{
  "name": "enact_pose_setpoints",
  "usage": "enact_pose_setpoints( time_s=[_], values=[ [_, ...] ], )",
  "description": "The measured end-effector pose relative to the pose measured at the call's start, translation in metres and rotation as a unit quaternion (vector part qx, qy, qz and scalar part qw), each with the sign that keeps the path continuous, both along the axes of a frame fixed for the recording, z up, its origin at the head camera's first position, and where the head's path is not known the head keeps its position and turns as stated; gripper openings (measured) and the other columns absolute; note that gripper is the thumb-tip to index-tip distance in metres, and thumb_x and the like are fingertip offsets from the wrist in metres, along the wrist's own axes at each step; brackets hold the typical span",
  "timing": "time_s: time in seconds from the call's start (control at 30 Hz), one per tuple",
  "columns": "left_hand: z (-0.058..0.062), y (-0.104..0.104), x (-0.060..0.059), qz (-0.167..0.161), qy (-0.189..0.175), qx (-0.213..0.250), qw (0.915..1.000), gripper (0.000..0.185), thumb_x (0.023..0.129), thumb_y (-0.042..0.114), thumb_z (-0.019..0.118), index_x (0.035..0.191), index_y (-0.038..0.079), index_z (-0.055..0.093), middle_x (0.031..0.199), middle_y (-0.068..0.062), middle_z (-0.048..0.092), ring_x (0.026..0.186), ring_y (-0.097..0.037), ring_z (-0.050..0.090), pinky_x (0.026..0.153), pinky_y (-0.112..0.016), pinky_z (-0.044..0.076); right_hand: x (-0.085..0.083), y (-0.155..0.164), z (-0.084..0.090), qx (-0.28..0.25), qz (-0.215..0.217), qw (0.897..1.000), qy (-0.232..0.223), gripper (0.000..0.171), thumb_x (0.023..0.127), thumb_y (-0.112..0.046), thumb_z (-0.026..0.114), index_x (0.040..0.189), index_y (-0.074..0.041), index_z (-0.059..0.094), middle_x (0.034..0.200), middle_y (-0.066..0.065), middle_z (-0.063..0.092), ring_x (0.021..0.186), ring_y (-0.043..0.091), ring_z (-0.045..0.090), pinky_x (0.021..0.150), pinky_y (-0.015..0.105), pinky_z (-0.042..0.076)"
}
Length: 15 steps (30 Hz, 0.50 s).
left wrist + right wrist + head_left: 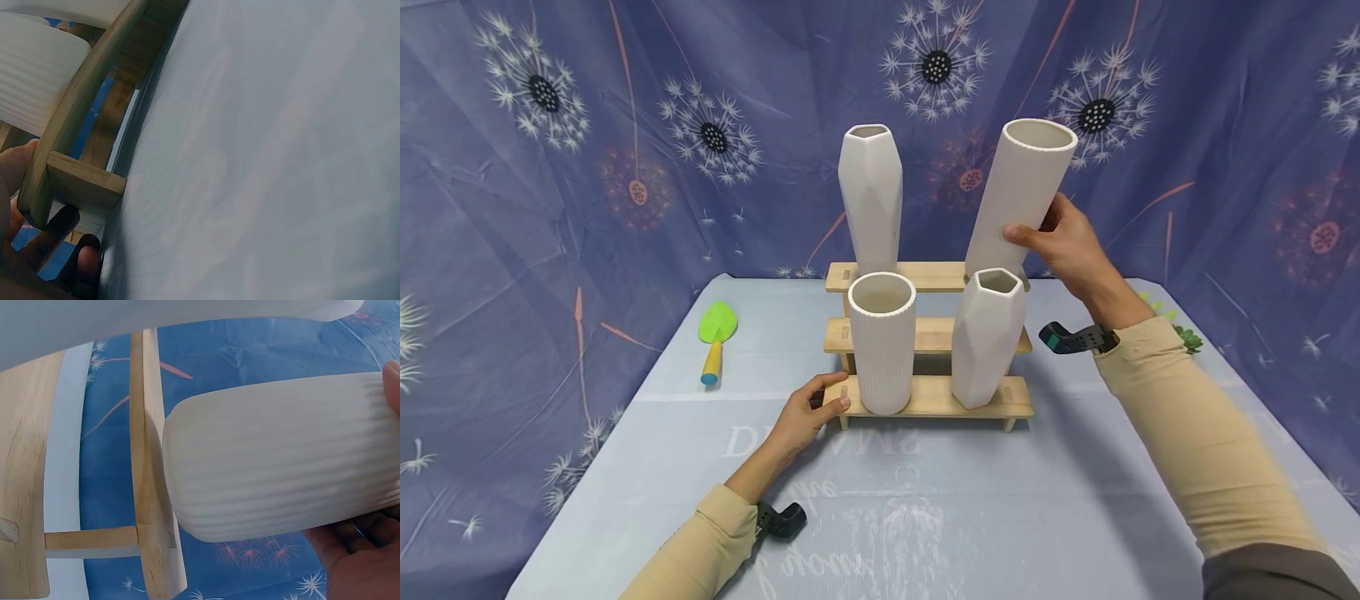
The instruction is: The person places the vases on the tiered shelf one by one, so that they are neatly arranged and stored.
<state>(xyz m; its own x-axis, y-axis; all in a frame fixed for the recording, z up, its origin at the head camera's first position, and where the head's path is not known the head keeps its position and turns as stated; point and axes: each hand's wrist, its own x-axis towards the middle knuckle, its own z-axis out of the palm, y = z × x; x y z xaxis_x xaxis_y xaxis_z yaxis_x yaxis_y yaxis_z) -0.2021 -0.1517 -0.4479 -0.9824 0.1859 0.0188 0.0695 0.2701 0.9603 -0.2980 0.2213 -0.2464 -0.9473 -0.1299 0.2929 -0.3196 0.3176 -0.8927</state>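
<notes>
R hand (pixel 1067 242) gripped the tall ribbed vase (pixel 1018 196), fingers (pixel 1022 234) curled round its lower half w/ thumb behind. The vase was tilted, mouth leaning toward the counter's far right corner, base at or just above the right end of the top step of the wooden rack (pixel 925 398); the faceted vase in front hid the base, so whether it touched wood couldn't be told. The right wrist view showed the ribbed vase (pixel 281 456) just beside the rack's rail (pixel 150 456), close enough to clip it.

L hand (pixel 805 417) lay at the left end of the bottom step, fingers loosely curved vs. the plank end, steadying not clamping. The left wrist view confirmed it: fingers (pixel 50 231) under and beside the rack's end piece (pixel 81 181).

Also on the rack: a tall faceted vase (pixel 871 196) at the top step's left end, a short ribbed vase (pixel 882 342) at bottom left, a short faceted vase (pixel 987 337) at bottom right. A green trowel (pixel 715 337) lay near the counter's left edge.

To do this step well, IMO: bring the vase upright before its weight settled, keep the base clear of the rail and the short faceted vase in front, keep the L hand bracing the rack since it's light and top-heavy, and only loosen the grip once the base sat flat.
</notes>
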Motion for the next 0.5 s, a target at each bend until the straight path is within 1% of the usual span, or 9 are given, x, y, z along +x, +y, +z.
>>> enact_pose_setpoints(
  time_s=[0.23,0.5],
  values=[
    [0.000,-0.001,0.000,-0.001,0.000,-0.001,1.0000,0.045,0.088,0.023,0.067,0.131,0.018,0.055,0.116,-0.016,0.060,0.092,-0.013,0.056,0.074,-0.023,0.047,-0.005,-0.006,0.000,0.003,0.021,1.000,0.009,0.069,0.086,-0.027,0.068,0.144,-0.018,0.030,0.140,0.014,0.044,0.122,0.024,0.051,0.104,0.052,0.039],
    [-0.002,-0.001,-0.001,0.005,0.000,-0.006,1.0000,0.045,0.088,0.023,0.067,0.131,0.018,0.055,0.115,-0.015,0.060,0.091,-0.012,0.056,0.073,-0.022,0.047,-0.011,-0.011,-0.001,0.014,0.040,0.999,0.015,0.070,0.086,-0.025,0.069,0.144,-0.020,0.032,0.141,0.013,0.045,0.123,0.025,0.051,0.104,0.052,0.039]
  ],
)
